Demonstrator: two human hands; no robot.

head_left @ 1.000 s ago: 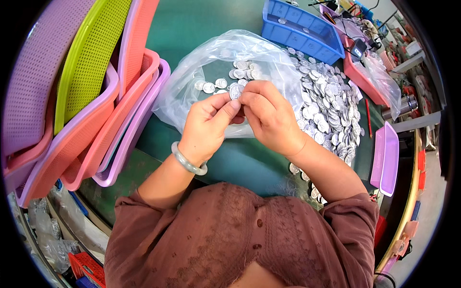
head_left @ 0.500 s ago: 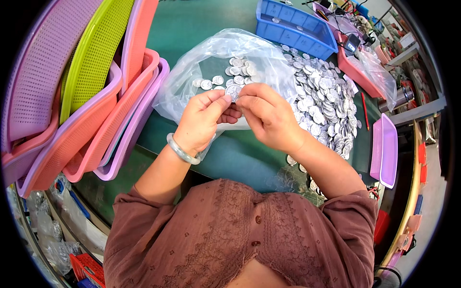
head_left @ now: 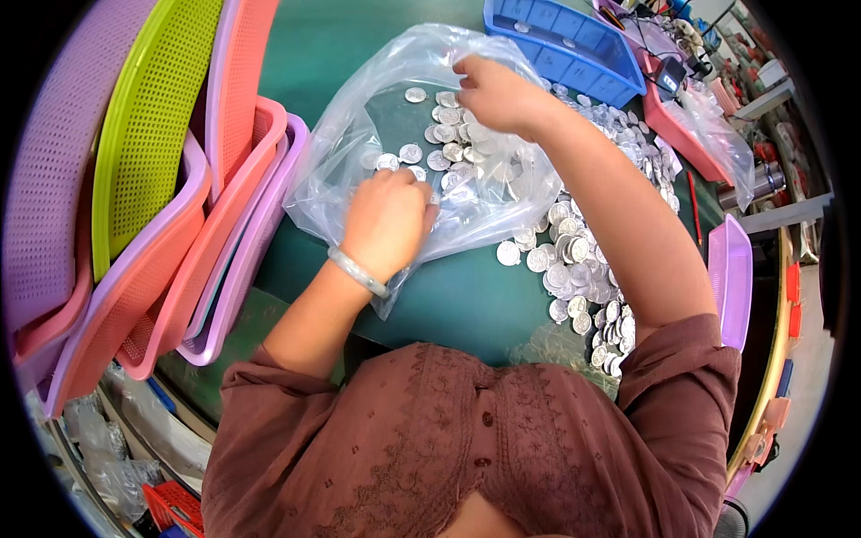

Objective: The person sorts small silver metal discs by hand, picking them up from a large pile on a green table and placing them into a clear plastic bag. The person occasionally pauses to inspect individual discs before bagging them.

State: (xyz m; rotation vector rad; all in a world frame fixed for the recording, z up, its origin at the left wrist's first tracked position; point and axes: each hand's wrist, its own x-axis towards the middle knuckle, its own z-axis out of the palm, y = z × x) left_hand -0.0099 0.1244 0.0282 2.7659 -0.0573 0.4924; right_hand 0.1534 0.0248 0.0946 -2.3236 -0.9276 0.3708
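A clear plastic bag lies spread on the green table, with several silver coin-like discs in its middle. My left hand, a pale bangle at its wrist, rests over the bag's near left part. Its fingers are curled down beside the discs, tips hidden. Reaching farther away, my right hand is at the far side of the bag, fingers bent and closed against the plastic. A large pile of similar discs spreads to the right, partly behind my right forearm.
Stacked perforated plastic baskets in purple, green and coral stand at the left. A blue divided bin sits at the back right, with a pink tray beside it. On the right are a red pencil and a purple tray.
My hands have come apart. The right one has moved away to the bag's far side; the left has lowered onto the bag. The disc held between them no longer shows in either hand.
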